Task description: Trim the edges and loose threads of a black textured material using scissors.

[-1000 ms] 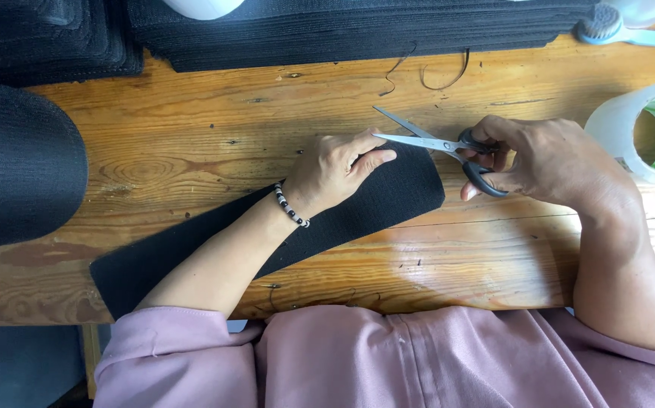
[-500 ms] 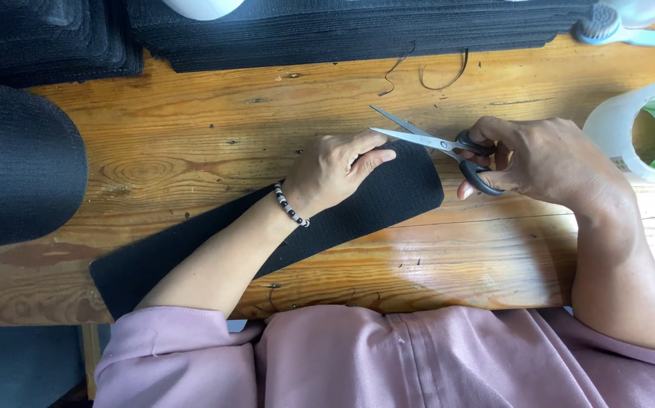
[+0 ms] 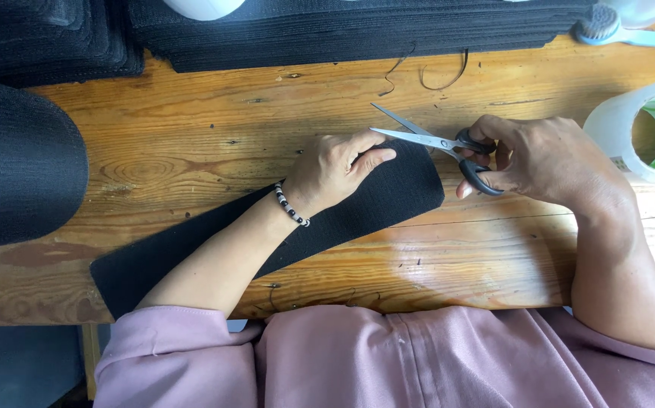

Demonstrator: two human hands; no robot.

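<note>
- Head view, surface: a wooden table (image 3: 191, 143) with a knotty, varnished top lies under both hands. Nothing of the room shows beyond it except a dark patch below the table edge at lower left.
- Beyond the hands, along the far edge, sits a stack of black fabric pieces (image 3: 357, 34). Far to the left of the left hand lies a black rounded shape (image 3: 17, 162) of the same ribbed cloth.
- Just to the right of the right hand stands a white tape roll (image 3: 648, 128) with a green-patterned inside. Beyond that hand lies a pale blue brush (image 3: 607, 26).
- Left hand (image 3: 331, 170): lies flat, fingers together, pressing down on a long black fabric strip (image 3: 388, 200) that runs from under this hand back along the forearm to the near left table edge. A beaded bracelet (image 3: 291, 205) circles the wrist.
- Right hand (image 3: 546, 162): closed around the black handles of scissors (image 3: 433, 140), whose blades are parted, tips pointing at the left fingers over the strip's far edge.
- Hidden: the strip's middle is covered by the left forearm. The black shape, brush and tape roll are cut off by the frame. Loose threads (image 3: 425, 72) near the stack are faint.
</note>
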